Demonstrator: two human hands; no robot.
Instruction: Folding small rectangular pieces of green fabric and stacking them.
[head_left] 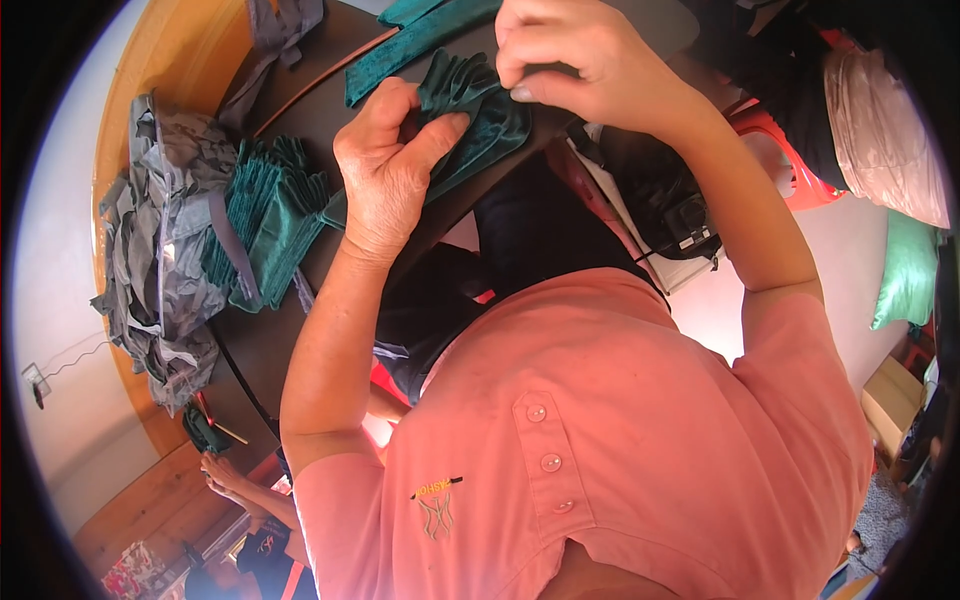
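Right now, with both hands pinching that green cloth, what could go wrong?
1. The green cloth is bunched in folds between the left hand and right hand; if either grip loosens, the folds could spring apart.
2. The green stack lies close beside the left forearm; a swing of the arm might knock it out of order.
3. The grey pile sits at the table's rim and hangs over it, so a nudge could send it off.

Dark green cloth [470,115], grey fabric heap [160,250], pink shirt [620,430].
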